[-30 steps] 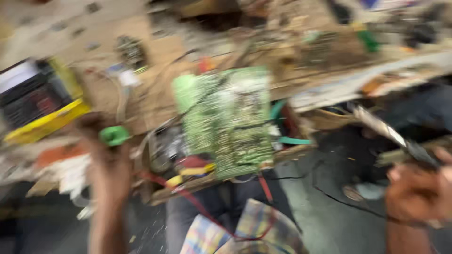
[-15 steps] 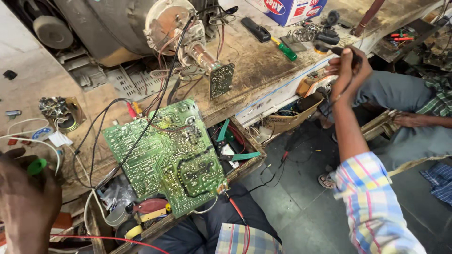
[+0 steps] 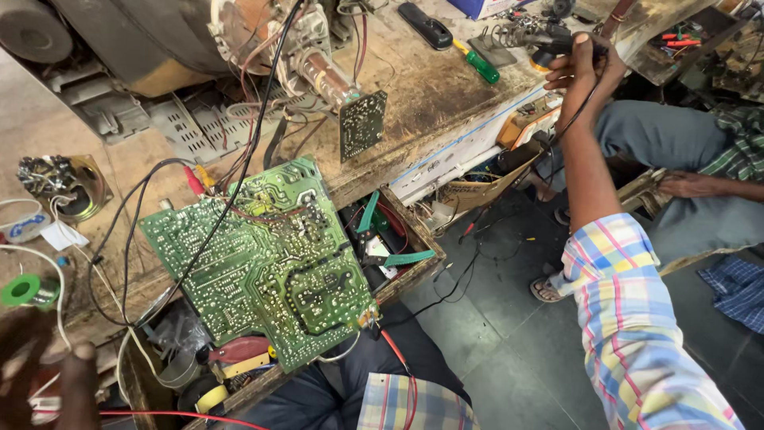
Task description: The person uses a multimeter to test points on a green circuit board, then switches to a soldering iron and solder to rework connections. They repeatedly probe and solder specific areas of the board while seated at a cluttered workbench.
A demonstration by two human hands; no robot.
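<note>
Black soldering iron (image 3: pixel 549 36) gripped by right hand (image 3: pixel 585 68).

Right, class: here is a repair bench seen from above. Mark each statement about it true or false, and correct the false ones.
1. The right hand is raised over the far edge of the bench, closed around a dark tool. True.
2. The large green circuit board lies flat on the floor. False: it rests tilted over an open drawer at the bench edge.
3. A green-handled screwdriver lies on the bench top. True.
4. The left hand holds the circuit board. False: it is at the lower left, near a green spool, apart from the board.
5. The right sleeve is plain white. False: it is checked.
</note>
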